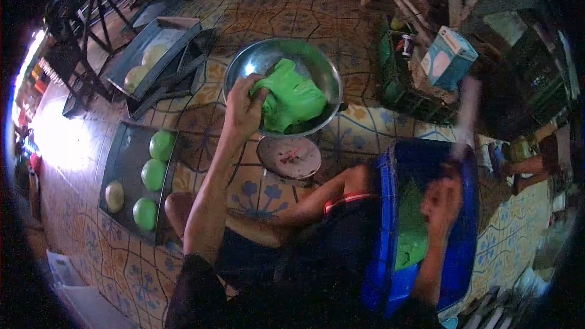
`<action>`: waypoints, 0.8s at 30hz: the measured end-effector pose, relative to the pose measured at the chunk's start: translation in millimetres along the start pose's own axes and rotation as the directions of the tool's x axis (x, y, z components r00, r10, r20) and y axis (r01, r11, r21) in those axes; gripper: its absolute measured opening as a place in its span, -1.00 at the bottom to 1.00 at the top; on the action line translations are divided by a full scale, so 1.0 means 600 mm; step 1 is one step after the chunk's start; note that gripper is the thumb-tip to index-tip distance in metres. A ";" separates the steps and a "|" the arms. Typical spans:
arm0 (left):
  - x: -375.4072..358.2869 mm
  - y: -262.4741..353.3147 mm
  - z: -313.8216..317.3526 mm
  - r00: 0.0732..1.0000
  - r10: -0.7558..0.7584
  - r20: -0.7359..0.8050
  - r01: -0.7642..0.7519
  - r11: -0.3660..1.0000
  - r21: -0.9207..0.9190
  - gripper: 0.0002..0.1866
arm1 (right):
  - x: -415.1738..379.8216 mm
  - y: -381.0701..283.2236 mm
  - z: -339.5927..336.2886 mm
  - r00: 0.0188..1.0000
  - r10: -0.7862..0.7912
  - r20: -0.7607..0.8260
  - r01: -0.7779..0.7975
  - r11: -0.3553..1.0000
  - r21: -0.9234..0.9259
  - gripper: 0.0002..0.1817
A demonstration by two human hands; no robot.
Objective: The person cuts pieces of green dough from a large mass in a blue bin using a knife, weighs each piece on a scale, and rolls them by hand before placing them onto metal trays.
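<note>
In the head view, grips the green mass (pixel 295 99) with the left hand (pixel 247 99), using partly curled fingers at its left edge, in the metal bowl (pixel 239 64). Holds a blurred pale tool (pixel 468 109) in the curled right hand (pixel 442 200), over the blue crate (pixel 466 225). Points away from the body, with long axis leaning slightly right.

Person's clothing: a dark, near-black top (pixel 292 304), its left sleeve (pixel 190 286) ending above the bare forearm; dark navy-looking shorts (pixel 250 256), one leg edged with a narrow band (pixel 348 200) of red and white stripes. Left hand (pixel 247 100) and right hand (pixel 442 201) ungloved. Fabric details obscured by shadow.
</note>
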State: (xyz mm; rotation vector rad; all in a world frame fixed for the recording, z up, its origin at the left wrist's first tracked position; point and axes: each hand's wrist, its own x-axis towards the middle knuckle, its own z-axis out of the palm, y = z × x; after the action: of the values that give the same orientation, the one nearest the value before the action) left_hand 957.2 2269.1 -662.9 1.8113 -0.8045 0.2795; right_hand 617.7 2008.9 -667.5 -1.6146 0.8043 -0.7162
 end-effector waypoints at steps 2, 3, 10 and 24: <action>0.004 -0.002 0.001 0.995 0.098 -0.007 -0.098 0.995 0.011 -0.83 | -0.002 -0.053 0.143 0.953 -0.102 0.285 0.104 0.995 0.008 -0.61; 0.003 -0.010 0.003 0.995 0.099 -0.017 -0.099 0.995 -0.014 -0.83 | 0.009 -0.073 0.204 0.880 -0.277 0.385 0.325 0.943 -0.065 -0.61; 0.047 0.030 -0.009 0.969 0.191 -0.157 -0.155 0.964 0.216 -0.84 | -0.045 -0.041 0.428 0.795 -0.237 0.559 0.254 0.966 0.048 -0.63; -0.017 0.124 0.006 0.936 -0.219 -0.274 0.146 0.954 -0.263 -0.56 | 0.005 -0.056 0.353 0.574 -0.181 0.799 -0.154 0.934 0.322 -0.54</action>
State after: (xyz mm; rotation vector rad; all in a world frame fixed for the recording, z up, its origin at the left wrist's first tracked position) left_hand 900.9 2255.8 -614.6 1.5554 -0.4294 0.3129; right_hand 794.0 2130.8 -671.8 -1.3804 -0.0529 -0.0302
